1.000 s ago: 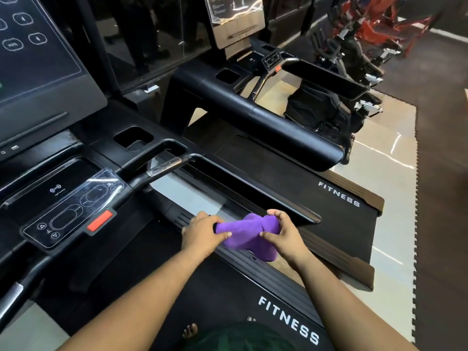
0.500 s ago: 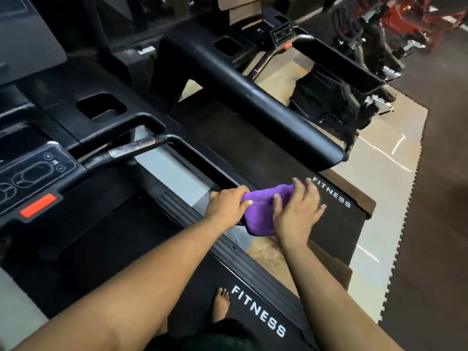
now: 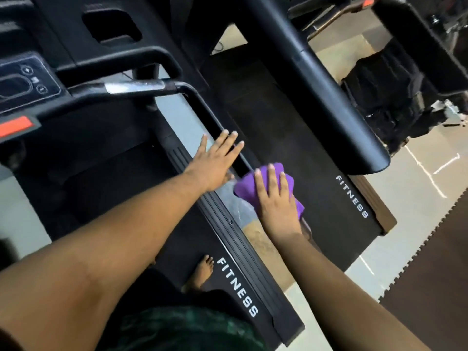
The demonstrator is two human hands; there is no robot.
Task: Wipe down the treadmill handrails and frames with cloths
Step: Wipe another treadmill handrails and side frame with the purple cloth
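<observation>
Right hand (image 3: 277, 203) lies flat w/ straight fingers, pressing down on my purple cloth (image 3: 266, 184). That cloth sits bunched on the end of the near treadmill's black handrail (image 3: 210, 117), & it sticks out past my fingertips & by my wrist. Left hand (image 3: 215, 160) is flat too, fingers spread & straight, holding nothing. It rests on that same rail, just beside the cloth, a bit farther up. Thumb end of it nearly meets the cloth; can't tell if they touch.

Rail runs up & left to a shiny silver grip (image 3: 134, 86), near the control panel (image 3: 22, 79) w/ a red tab (image 3: 15, 126). Below my arms is the side frame (image 3: 238, 249) w/ white FITNESS letters. My bare foot (image 3: 201, 271) stands on the deck. A 2nd treadmill (image 3: 316, 79) is right next door, on my right side.
</observation>
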